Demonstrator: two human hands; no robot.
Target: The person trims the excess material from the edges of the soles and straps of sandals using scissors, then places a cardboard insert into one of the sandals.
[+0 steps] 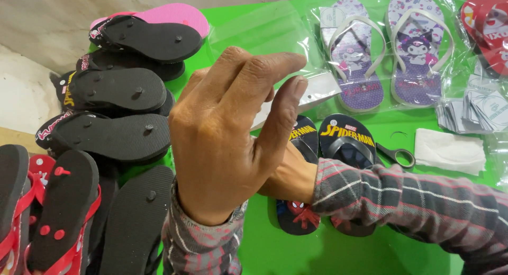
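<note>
head view: the left hand (227,142) is raised close to the camera, back towards the lens, thumb and fingers drawn together in a pinch; a thin clear plastic bag (264,34) appears to be held up by it, though the contact itself is hidden behind the fingers, so a firm grip cannot be told; the right hand (288,177) is mostly covered by the left one, only its wrist and heel being seen beside the plaid sleeve (402,201); whether it is closed on anything cannot be told; it lies at the dark flip-flops with the spider print (344,142), which rest unbagged on the green table (286,248), just beside the scissors (397,154); one purple pair in a sealed bag (386,52) is laid at the far side, so that much is judged as done, as is a red pair (489,26), cut off by the right edge; the spider pair is judged as in hand, not yet bagged; a large stack of black-soled sandals (121,89) at the left, with red-strapped ones (53,211) below, is left loose; a white folded cloth (450,150) and small printed cards (484,108) lie to the right; the lower half of the spider pair is partly hidden by the arm.
</note>
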